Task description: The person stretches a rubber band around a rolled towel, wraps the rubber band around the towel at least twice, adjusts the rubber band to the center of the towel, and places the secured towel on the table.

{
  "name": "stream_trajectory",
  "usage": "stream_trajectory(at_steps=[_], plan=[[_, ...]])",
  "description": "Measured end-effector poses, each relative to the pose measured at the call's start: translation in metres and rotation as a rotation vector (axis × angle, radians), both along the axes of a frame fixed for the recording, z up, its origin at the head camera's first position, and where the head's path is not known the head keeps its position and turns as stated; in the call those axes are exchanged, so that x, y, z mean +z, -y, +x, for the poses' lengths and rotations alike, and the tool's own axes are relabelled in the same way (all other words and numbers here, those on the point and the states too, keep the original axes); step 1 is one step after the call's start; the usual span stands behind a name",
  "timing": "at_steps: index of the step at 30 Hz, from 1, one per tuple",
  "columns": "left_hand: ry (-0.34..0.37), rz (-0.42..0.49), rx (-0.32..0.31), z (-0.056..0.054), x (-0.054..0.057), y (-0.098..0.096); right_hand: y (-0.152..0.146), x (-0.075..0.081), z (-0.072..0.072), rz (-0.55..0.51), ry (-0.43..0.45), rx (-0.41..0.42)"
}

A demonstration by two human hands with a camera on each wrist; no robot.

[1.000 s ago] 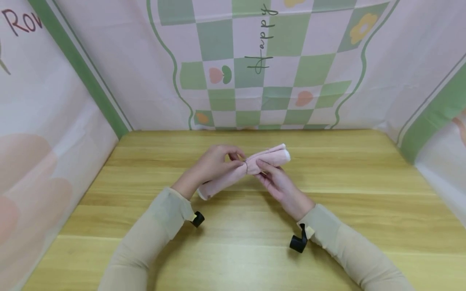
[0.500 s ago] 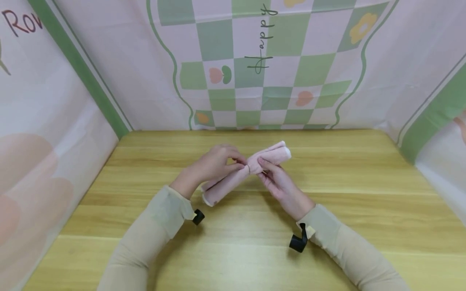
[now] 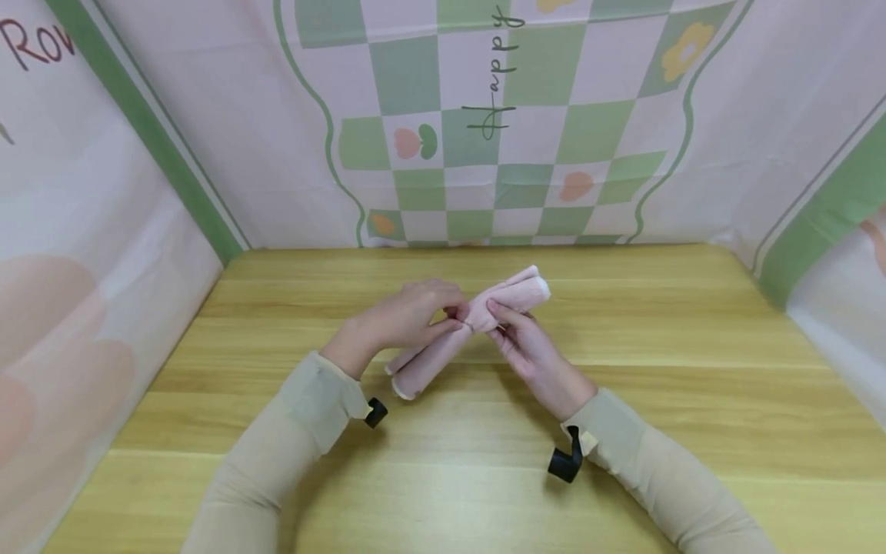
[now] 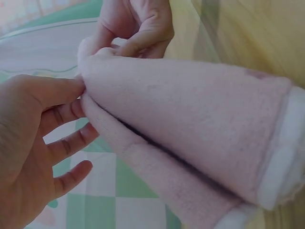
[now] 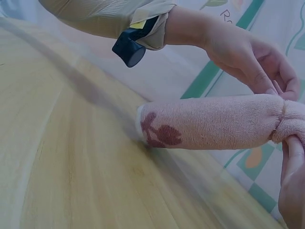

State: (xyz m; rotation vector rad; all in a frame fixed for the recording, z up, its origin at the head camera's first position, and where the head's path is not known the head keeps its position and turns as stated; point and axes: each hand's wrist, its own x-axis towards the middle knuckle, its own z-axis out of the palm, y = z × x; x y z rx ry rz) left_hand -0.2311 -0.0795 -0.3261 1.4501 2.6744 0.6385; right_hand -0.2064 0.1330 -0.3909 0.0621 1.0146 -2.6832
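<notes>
A pink towel (image 3: 432,362) with white ends is rolled up and held slantwise above the table. A thin brownish band (image 5: 281,115) draws it in at the middle, so both halves flare outward. My left hand (image 3: 411,317) pinches at this waist with thumb and index finger, where the band runs; its other fingers (image 4: 71,145) are spread apart in the left wrist view. My right hand (image 3: 536,358) grips the towel just right of the band, thumb on top and fingers underneath. A dark red printed motif (image 5: 161,133) shows near one end in the right wrist view.
The wooden table (image 3: 443,477) stretches beneath both arms. A printed cloth with green checks (image 3: 471,185) hangs along its back edge, and more cloth covers the sides. Small black cameras (image 3: 565,464) stick out from both sleeves.
The towel has turned slightly, its left end swinging down and toward me and its right end rising a little. My left fingers have shifted a little about the band; the right hand keeps its grip.
</notes>
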Motion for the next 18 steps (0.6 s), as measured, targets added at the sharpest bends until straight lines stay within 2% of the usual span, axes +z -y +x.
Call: stream_trajectory(at_steps=[4,9,13,18], plan=[[0.021,0.071,-0.007,-0.002,-0.005,0.001,-0.001,0.002,0.0,-0.017,-0.003,0.008],[0.077,0.155,0.056,-0.001,-0.008,0.004,-0.004,0.003,-0.003,-0.012,-0.02,0.03],[0.077,0.171,0.094,-0.001,-0.011,0.007,-0.006,0.002,-0.004,0.024,-0.028,0.06],[0.074,0.182,0.097,-0.002,-0.016,0.009,-0.006,0.0,-0.005,0.024,-0.018,0.078]])
